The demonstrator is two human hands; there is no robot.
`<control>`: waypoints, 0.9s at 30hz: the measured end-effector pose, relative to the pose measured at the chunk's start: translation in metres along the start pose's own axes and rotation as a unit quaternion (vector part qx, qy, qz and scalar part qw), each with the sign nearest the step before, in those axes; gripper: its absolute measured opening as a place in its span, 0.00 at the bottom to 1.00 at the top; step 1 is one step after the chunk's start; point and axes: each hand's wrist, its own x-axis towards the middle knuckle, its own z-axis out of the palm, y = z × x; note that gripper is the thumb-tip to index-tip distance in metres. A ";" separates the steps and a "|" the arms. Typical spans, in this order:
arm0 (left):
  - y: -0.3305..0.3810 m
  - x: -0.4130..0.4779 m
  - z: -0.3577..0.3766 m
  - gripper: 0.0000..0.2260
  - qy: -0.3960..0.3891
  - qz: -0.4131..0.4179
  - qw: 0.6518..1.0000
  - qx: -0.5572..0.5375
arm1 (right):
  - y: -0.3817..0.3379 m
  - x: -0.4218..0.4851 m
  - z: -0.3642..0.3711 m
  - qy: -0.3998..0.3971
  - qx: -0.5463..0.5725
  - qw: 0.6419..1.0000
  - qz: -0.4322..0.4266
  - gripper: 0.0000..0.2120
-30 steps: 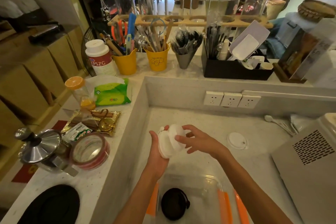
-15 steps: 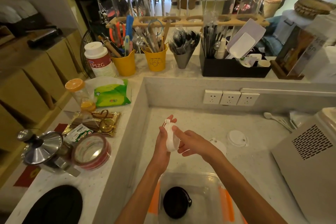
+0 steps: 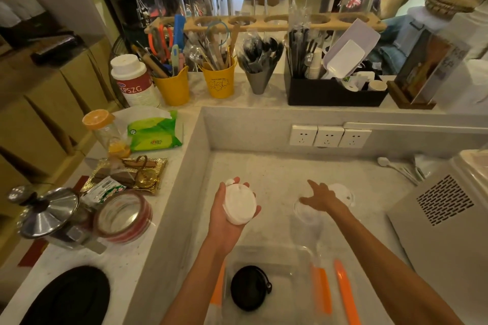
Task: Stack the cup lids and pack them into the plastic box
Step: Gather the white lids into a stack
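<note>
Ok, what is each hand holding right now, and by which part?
The left hand cups the stack of white lids by its rim. The right hand holds nothing; it reaches over loose lids on the counter.

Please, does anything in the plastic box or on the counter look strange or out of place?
One thing stands out: a black lid already lies in the clear plastic box, while every other lid is white: the stack in the left hand and the loose ones near the right hand. Nothing looks spilled or damaged.
</note>
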 end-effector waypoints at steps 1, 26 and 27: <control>0.000 -0.001 -0.001 0.24 0.008 -0.004 1.000 -0.003 | 0.006 0.004 0.011 -0.013 -0.014 1.000 -0.003 0.39; -0.014 0.018 0.013 0.29 -0.013 -0.055 0.972 0.227 | -0.069 -0.099 0.028 -0.015 0.398 0.868 -0.298 0.41; -0.014 0.017 0.012 0.30 -0.012 -0.055 0.974 0.221 | -0.069 -0.099 0.028 -0.010 0.383 0.872 -0.304 0.41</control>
